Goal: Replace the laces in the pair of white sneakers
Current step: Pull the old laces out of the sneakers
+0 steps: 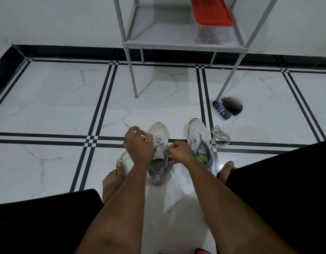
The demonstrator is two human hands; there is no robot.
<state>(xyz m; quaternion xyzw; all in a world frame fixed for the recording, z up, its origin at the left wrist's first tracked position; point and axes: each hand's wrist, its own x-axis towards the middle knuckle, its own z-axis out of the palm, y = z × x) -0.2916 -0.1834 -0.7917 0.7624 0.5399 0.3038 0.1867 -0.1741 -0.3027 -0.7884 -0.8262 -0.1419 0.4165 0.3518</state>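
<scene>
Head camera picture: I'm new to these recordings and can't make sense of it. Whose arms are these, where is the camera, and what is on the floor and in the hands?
There is no machine here. A person wears one wide-angle camera on the head, looking down at their own arms, knees and bare feet.

On the tiled floor stand two white sneakers. The left hand and right hand work on the nearer sneaker, each seemingly pinching its lace. The other sneaker has no lace, and a loose lace lies beside it. Farther off lie a blue bottle and a dark round object. A white rack holds a red-lidded box.
</scene>
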